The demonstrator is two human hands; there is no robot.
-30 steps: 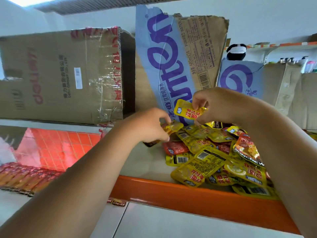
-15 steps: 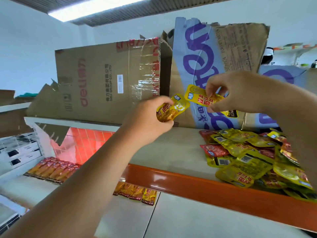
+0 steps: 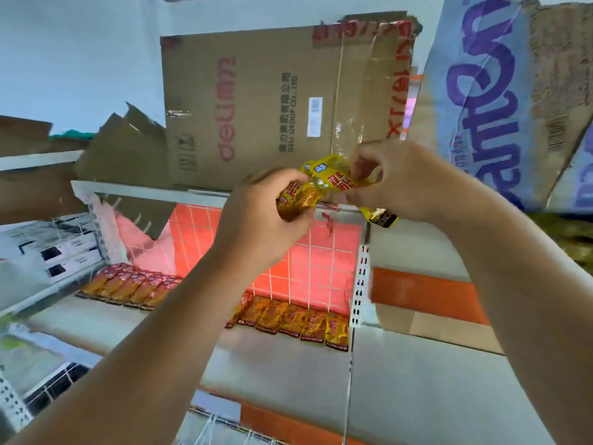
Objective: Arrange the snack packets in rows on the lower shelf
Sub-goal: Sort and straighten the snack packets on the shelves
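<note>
At mid-frame, curled fingers of the left hand grip a snack packet, its long axis tilting from upper right to lower left. The right hand pinches a second packet that slants down to the right, black end lowest. Below them, rows of packets lie on the lower shelf.
</note>
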